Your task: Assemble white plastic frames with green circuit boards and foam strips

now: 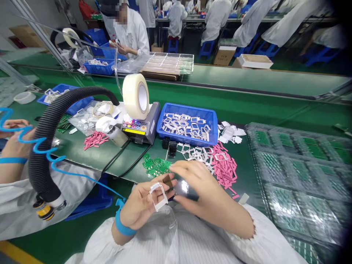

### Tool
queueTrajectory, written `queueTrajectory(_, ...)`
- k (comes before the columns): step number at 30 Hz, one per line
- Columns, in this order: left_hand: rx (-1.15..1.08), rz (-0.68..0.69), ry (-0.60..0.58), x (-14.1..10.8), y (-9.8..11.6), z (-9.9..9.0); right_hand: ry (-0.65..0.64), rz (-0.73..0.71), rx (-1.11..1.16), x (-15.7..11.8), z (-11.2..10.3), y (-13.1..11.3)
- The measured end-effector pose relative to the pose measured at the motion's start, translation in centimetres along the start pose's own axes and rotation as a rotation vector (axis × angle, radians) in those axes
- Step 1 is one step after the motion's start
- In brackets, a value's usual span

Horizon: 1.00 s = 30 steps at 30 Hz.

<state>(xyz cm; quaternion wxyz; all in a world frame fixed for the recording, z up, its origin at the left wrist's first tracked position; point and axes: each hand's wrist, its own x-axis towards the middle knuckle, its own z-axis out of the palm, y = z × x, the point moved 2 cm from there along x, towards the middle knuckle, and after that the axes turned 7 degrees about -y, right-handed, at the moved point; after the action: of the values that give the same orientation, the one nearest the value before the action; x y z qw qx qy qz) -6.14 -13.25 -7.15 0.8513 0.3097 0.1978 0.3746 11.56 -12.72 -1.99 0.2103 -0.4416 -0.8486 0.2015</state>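
My left hand (141,205) is closed on a small white plastic frame (158,197). A small dark rectangular panel (167,181) also rests at its fingertips. Close beside it is my right hand (199,187), fingers curved and thumb apart; I see nothing gripped in it. A bright shine between its thumb and fingers is hard to make out. Just beyond the hands lie green circuit boards (155,165), a pile of pink strips (224,167) and loose white frames (196,153). A blue wrist strap (122,224) with a coiled cord circles my left wrist.
Behind the parts stand a blue bin (187,141) of white frames and a grey device (141,134) with a tape roll (135,96) on it. Clear trays (286,172) of green boards sit right. A black hose (41,146) arches left, near a co-worker's hand (16,146).
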Motion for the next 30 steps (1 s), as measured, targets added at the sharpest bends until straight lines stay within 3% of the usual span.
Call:
queueTrajectory(3,0.003,0.009,0.017,-0.2,0.0,0.1,-0.025,-0.102,-0.048,1.1,-0.4,-1.3)
queueTrajectory(8,-0.067,-0.011,0.018,-0.4,0.2,0.1,0.063,-0.103,0.072,1.6,0.5,-0.7)
queueTrajectory(13,-0.284,-0.079,-0.181,-0.2,0.1,0.4,0.146,-0.086,0.778,1.1,2.2,-0.3)
queueTrajectory(16,-0.284,-0.082,-0.195,-0.2,-0.1,0.9,0.116,-0.121,1.12,1.1,3.8,-0.6)
queueTrajectory(18,-0.254,-0.077,-0.164,-0.2,0.0,1.2,0.106,-0.146,1.187,1.1,4.3,-0.8)
queueTrajectory(22,-0.135,0.021,-0.151,-0.7,0.9,1.8,0.106,-0.125,1.031,1.1,3.3,-0.8)
queueTrajectory(27,0.273,0.167,-0.175,-1.3,2.2,1.6,0.238,-0.06,0.436,1.4,0.5,-1.3)
queueTrajectory(30,0.397,0.189,-0.24,-1.6,2.7,1.5,0.248,-0.067,0.211,1.6,-0.2,-1.8)
